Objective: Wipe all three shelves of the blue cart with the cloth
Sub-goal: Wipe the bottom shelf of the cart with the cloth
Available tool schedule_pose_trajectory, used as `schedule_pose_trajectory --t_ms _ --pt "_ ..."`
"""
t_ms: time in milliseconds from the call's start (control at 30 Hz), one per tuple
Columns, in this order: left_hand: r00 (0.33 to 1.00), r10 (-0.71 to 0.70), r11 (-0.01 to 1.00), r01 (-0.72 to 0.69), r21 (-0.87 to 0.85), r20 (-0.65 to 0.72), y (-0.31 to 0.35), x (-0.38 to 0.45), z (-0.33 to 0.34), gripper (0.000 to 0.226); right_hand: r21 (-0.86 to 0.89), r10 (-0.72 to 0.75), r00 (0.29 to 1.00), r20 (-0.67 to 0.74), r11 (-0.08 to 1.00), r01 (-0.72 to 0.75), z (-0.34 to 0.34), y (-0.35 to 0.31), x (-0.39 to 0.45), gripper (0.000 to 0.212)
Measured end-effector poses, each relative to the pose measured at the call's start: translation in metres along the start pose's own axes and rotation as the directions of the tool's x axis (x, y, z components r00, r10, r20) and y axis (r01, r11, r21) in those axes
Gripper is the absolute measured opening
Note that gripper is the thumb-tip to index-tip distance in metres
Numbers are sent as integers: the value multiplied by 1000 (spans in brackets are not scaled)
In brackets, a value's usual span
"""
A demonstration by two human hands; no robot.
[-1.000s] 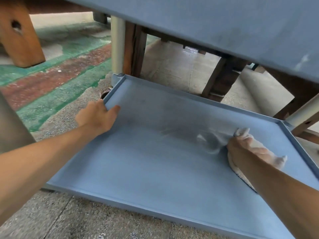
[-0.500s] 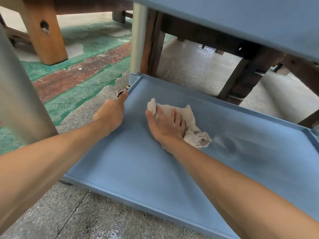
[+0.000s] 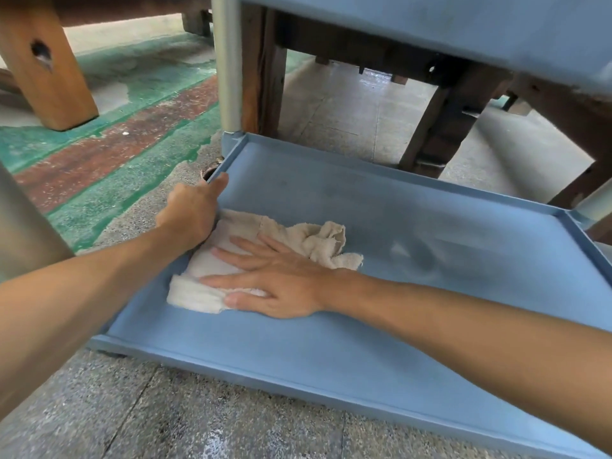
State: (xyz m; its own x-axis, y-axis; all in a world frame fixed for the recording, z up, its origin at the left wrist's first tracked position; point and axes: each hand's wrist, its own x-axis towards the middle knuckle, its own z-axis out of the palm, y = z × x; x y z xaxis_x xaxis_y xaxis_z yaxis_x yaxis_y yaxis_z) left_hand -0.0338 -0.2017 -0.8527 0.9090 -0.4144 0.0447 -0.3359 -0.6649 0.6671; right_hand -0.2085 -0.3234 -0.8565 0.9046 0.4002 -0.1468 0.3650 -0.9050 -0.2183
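**Cloth pressed flat on the bottom shelf**

The cream cloth (image 3: 265, 250) lies rumpled near the left end of the cart's bottom shelf (image 3: 414, 293), its right part bunched, its near-left part folded flat. The right hand (image 3: 268, 279) presses on it, fingers spread wide. The left hand (image 3: 192, 213) grips the shelf's left rim, touching the cloth.

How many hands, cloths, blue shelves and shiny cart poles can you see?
Hands: 2, left hand and right hand
Cloths: 1, cloth
Blue shelves: 2, bottom shelf and the shelf above
Poles: 3
Total: 8
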Motion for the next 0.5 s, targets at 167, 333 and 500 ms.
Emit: schedule_pose_trajectory --t_ms 167,333,500 --pt "999 -29 999 28 37 30 0 -13 3 84 43 -101 994 37 994 99 -5 -9 -51 55" --pt "976 163 964 -126 234 -145 -2 -25 12 53 208 4 1000 21 978 -8 -3 -17 -105 67" --pt "867 497 826 -475 302 4 23 -46 32 37 289 113 994 -9 951 -106 -11 -18 -142 33"
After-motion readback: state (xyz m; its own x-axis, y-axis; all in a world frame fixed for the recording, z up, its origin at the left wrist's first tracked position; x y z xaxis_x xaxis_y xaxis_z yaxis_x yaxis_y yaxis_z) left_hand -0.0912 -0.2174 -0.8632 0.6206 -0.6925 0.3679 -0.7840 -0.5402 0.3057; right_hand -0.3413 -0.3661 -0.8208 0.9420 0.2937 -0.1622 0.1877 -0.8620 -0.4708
